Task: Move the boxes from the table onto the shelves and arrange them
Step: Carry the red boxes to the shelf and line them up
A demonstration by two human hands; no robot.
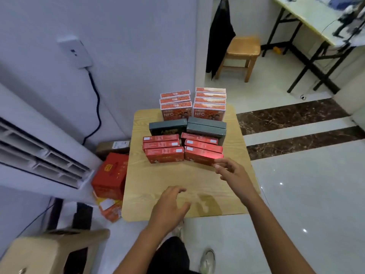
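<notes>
While the left hand (pixel 169 204) is hovering over the bench's (pixel 177 178) near edge, grip spread and empty, the red boxes (pixel 164 149) are standing mid-bench. The right hand (pixel 231 171), grip loosely spread, is nearing the front-right box (pixel 203 158), likely light, stiff cardboard, best taken across its long faces.

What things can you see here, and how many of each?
orange-and-white boxes: seven, orange and white, far end of the table
dark boxes: three, dark grey-green, middle of the table
red boxes: six, red, nearest row
table: one, light wood, centre
red carton: one, red, floor left of the table
brown parcel: one, brown, floor behind the carton
wooden stool: one, tan, back of the room
black garment: one, black, hanging beside the stool
air conditioner: one, white, far left
left hand: one, over the table's near part, holding nothing
right hand: one, fingertips by the nearest right red box
</notes>
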